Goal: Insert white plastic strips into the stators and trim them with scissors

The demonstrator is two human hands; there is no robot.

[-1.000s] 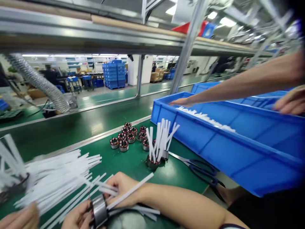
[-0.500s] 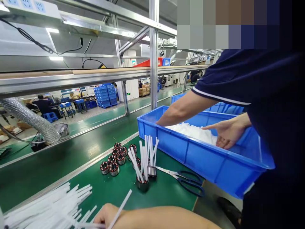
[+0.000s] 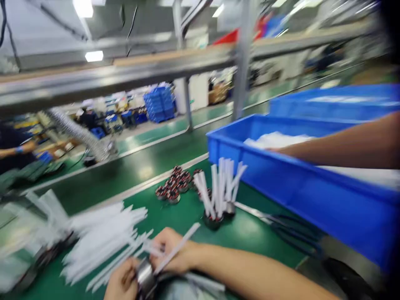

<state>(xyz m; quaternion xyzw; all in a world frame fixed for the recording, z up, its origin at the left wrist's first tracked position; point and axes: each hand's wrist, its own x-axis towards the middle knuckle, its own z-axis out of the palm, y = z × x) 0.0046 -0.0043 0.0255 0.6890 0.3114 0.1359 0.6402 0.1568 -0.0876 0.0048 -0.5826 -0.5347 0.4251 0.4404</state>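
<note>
My left hand [image 3: 120,281] is closed around a motor stator [image 3: 146,276], a shiny metal ring held low in the head view. White strips stick out of it, one slanting up to the right across my right wrist. Beside it, my right hand [image 3: 170,248] has its fingers curled in on a white strip [image 3: 153,248]; blur hides the fingertips. Left of my hands lies a pile of loose white strips [image 3: 103,233]. Further up stand two stators with upright white strips [image 3: 220,187], and behind them a cluster of bare stators [image 3: 175,185] with reddish windings.
Scissors [image 3: 290,229] with dark handles lie right of the upright strips. A long blue bin [image 3: 290,179] holding white material stands at right, a co-worker's arm [image 3: 343,143] reaching into it. At far left are more blurred stators with strips [image 3: 46,233]. A metal post [image 3: 245,62] rises behind.
The view has swung right and down, blurring the picture. My left hand with the stator has come into view, and my right hand has moved from the strip pile to beside it.
</note>
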